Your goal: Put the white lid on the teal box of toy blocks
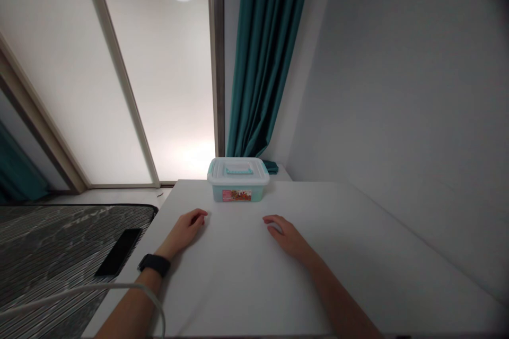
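A light-green plastic storage box (238, 179) with a whitish lid, a teal handle on top and a picture label on its front stands at the far side of the white table (238, 275). Its lid is on. My left hand (189, 228) rests on the tabletop in front of the box and to its left, fingers loosely curved and apart, holding nothing. Nearer the box's right side, my right hand (287, 234) lies on the table with thumb and fingers apart and nothing between them. Neither hand touches the box. A dark watch (154, 264) is on my left wrist.
Left of the table, a black phone (118, 252) lies on a grey striped surface (47, 254). A pale cable (91, 287) arches over my left forearm. Behind the box hangs a teal curtain (266, 63), beside frosted sliding doors (159, 79). A grey wall (397, 106) borders the table's right side.
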Available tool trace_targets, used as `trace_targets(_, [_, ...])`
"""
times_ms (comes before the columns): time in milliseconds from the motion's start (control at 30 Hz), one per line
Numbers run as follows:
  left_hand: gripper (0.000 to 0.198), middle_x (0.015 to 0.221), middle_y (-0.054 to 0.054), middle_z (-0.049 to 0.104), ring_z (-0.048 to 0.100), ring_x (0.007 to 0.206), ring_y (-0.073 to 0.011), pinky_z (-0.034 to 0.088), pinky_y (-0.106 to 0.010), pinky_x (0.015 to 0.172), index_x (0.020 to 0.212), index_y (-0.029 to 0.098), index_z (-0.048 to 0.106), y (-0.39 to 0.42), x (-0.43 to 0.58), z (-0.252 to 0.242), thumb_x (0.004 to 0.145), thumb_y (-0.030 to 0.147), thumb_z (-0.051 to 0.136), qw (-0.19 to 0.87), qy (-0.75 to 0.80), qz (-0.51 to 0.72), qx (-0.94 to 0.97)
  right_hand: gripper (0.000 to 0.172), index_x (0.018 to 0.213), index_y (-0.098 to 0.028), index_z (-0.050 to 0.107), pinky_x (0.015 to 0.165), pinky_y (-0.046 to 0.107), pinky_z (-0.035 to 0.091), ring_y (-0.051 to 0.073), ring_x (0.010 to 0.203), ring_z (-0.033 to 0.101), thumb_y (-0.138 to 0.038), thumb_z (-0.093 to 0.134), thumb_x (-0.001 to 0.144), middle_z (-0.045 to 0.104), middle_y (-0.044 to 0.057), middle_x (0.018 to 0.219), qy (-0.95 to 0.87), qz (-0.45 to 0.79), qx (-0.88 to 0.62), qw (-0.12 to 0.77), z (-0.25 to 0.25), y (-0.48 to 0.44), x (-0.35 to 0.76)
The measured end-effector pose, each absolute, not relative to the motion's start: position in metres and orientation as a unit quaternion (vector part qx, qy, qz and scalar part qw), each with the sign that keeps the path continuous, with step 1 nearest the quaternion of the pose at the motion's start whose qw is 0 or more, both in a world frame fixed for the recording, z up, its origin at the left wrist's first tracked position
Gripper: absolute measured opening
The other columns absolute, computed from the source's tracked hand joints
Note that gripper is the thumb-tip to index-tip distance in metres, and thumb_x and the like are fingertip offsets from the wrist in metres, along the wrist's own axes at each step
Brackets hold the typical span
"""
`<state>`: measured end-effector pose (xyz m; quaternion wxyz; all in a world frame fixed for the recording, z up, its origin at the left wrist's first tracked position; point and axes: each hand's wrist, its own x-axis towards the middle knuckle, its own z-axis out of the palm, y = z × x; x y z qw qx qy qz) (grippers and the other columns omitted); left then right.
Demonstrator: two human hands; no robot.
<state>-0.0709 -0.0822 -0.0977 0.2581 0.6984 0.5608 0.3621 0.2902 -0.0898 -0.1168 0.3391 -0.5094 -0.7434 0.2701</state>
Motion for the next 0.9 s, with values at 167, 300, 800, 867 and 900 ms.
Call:
trace_targets(167, [0.037, 0.079, -0.005, 0.075, 0.067, 0.076, -0.0243, 0.05, -0.035, 0.078, 0.098, 0.018, 0.073, -0.083, -0.071, -0.096, 0.087, 0.045, 0.05, 0.268, 0.56, 0.367, 0.692, 0.029, 0.111, -0.021, 0.069, 0.104, 0.045, 0.05, 0.026, 0.112, 0.068, -0.027, 0.052, 0.087, 0.073, 0.011, 0.117, -0.727, 0.279, -0.51, 0.366, -0.118, -0.09, 0.29])
trace_targets(300, [0.037, 0.078, -0.005, 0.075, 0.067, 0.077, -0.0249, 0.049, -0.035, 0.079, 0.097, 0.019, 0.074, -0.085, -0.07, -0.093, 0.085, 0.046, 0.052, 0.28, 0.56, 0.38, 0.681, 0.03, 0.109, -0.021, 0.07, 0.1, 0.044, 0.052, 0.026, 0.109, 0.069, -0.029, 0.052, 0.087, 0.073, 0.011, 0.115, -0.72, 0.288, -0.503, 0.382, -0.117, -0.09, 0.29])
trace_targets(800, [0.065, 0.1, -0.015, 0.07, 0.067, 0.09, -0.0259, 0.053, -0.036, 0.072, 0.105, 0.014, 0.065, -0.028, -0.056, -0.068, 0.085, 0.071, 0.043, 0.391, 0.574, 0.499, 0.519, 0.044, 0.119, -0.028, 0.058, 0.079, 0.037, 0.058, 0.025, 0.105, 0.065, -0.054, 0.052, 0.084, 0.069, 0.007, 0.108, -0.443, 0.426, -0.532, 0.582, -0.086, -0.016, 0.265])
trace_targets(867, [0.069, 0.104, -0.016, 0.069, 0.067, 0.092, -0.026, 0.053, -0.037, 0.074, 0.107, 0.014, 0.063, -0.001, -0.05, -0.053, 0.086, 0.075, 0.038, 0.408, 0.569, 0.504, 0.506, 0.042, 0.115, -0.028, 0.058, 0.073, 0.036, 0.059, 0.024, 0.102, 0.066, -0.057, 0.05, 0.086, 0.069, 0.006, 0.11, -0.444, 0.436, -0.526, 0.58, -0.07, 0.014, 0.258])
trace_targets(900, [0.069, 0.104, -0.015, 0.069, 0.067, 0.092, -0.0261, 0.053, -0.037, 0.074, 0.105, 0.015, 0.062, 0.01, -0.047, -0.046, 0.085, 0.077, 0.039, 0.413, 0.566, 0.504, 0.505, 0.04, 0.111, -0.027, 0.06, 0.071, 0.035, 0.059, 0.024, 0.099, 0.066, -0.057, 0.05, 0.086, 0.07, 0.007, 0.107, -0.447, 0.441, -0.525, 0.575, -0.064, 0.027, 0.255])
